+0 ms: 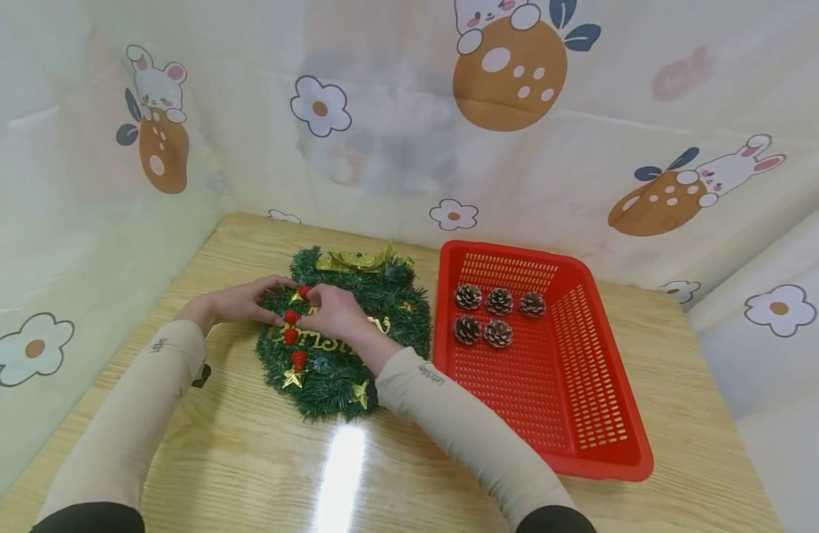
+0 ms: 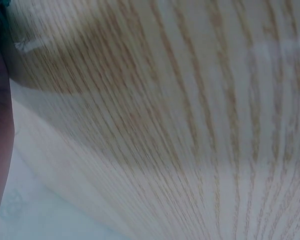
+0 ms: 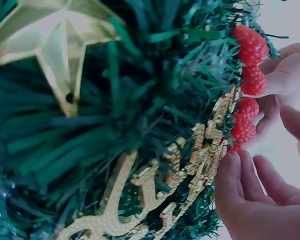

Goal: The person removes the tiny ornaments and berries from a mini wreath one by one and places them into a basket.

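A green tinsel wreath lies on the table with a gold bow, gold stars and gold lettering. Down its left side runs a line of red berries, seen close up in the right wrist view. At the wreath's left edge, my left hand touches the greenery near the berries, its thumb and fingers apart. My right hand reaches over the lettering and pinches at a red berry, mostly covered by its fingertips. The left wrist view shows mainly table and a sliver of my left hand.
A red plastic basket stands right of the wreath, with several pinecones in rows near its back left. Wood-grain table extends in front. A patterned curtain closes off the back and sides.
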### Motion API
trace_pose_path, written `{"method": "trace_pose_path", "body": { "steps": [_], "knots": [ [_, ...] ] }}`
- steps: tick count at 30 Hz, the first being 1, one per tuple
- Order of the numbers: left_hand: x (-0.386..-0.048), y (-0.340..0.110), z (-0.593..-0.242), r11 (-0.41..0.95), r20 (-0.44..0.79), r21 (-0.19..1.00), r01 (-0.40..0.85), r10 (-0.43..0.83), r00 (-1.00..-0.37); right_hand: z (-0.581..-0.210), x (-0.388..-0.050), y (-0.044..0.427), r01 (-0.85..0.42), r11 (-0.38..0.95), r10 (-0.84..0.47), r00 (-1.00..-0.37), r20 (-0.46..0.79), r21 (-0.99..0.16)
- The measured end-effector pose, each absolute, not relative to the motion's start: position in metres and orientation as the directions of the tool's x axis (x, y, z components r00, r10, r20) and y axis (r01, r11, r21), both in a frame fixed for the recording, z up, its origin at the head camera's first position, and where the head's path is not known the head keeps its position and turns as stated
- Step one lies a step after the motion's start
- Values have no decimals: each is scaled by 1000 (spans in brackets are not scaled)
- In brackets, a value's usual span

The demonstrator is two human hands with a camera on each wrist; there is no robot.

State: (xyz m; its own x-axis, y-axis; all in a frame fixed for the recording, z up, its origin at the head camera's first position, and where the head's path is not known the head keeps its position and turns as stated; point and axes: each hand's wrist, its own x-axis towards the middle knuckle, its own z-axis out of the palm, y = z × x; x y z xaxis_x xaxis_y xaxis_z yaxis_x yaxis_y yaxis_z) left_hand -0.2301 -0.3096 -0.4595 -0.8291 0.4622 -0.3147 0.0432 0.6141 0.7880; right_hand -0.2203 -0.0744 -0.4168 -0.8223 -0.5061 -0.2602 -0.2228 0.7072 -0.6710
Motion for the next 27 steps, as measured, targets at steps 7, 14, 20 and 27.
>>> {"method": "trace_pose_path", "body": {
  "steps": [7, 14, 20, 27],
  "knots": [
    [-228, -309, -457, 611, -319, 790, 44, 471, -823, -419, -220, -75, -283, 731, -545, -789, -282, -621],
    [-228, -308, -453, 604, -332, 797, 21, 466, -821, -420, -223, -74, -329, 742, -565, -776, -281, -584],
    [-228, -308, -452, 608, -324, 793, 33, 468, -822, -421, -224, -70, -310, 738, -555, -784, -279, -599],
    [-229, -307, -453, 602, -319, 798, 34, 469, -824, -419, -223, -69, -321, 737, -557, -787, -265, -595]
  ]
}}
